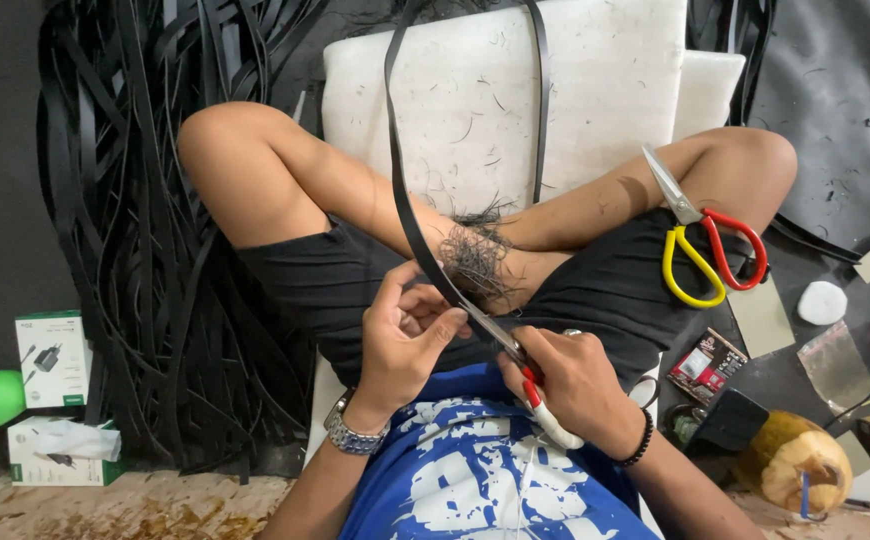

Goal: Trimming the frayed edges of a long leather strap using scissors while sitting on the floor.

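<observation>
The left hand [405,335] pinches a long black strip [407,215] over the lap, fingers closed on it. The right hand [575,385] grips scissors [515,355], blades at the strip. A red-and-yellow pair of scissors [705,250] rests on the right thigh; a heap of black strips [145,230] lies at left.

Left hand [407,335] pinches with curled fingers [445,322]; right hand [573,388] is clenched, both close together above the lap.
</observation>
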